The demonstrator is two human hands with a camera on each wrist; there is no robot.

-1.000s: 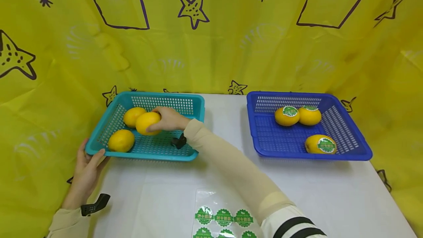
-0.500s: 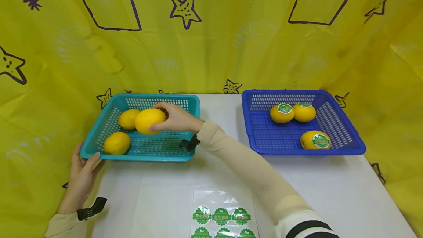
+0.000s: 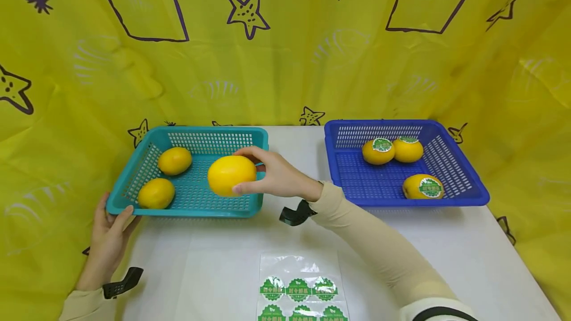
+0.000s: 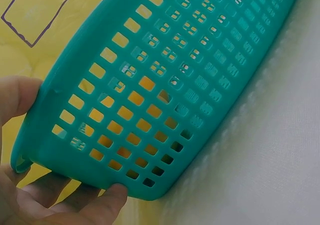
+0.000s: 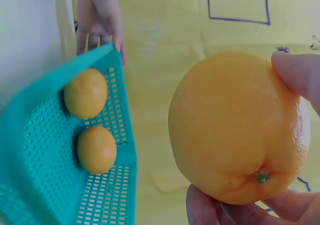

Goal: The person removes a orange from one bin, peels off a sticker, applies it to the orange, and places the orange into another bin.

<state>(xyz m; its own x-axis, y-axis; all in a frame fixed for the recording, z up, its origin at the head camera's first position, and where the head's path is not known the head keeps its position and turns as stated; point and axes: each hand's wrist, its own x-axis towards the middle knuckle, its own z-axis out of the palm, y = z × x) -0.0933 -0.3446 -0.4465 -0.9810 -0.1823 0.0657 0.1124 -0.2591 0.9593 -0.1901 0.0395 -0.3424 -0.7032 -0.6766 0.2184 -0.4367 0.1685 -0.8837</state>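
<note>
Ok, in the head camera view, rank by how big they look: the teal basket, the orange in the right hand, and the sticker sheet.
Largest to smallest:
1. teal basket
2. sticker sheet, though the frame's bottom edge cuts it off, so its full size is unsure
3. orange, held above the basket by the right hand, so nearer the camera and looking larger than the two in the basket.

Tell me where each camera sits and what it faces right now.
Head: above, facing the table; both hands, right hand gripping the orange.
Left wrist: low, by the teal basket corner; left hand fingers holding it.
Right wrist: behind the orange; fingertips show.
Shared: teal basket in all.
</note>
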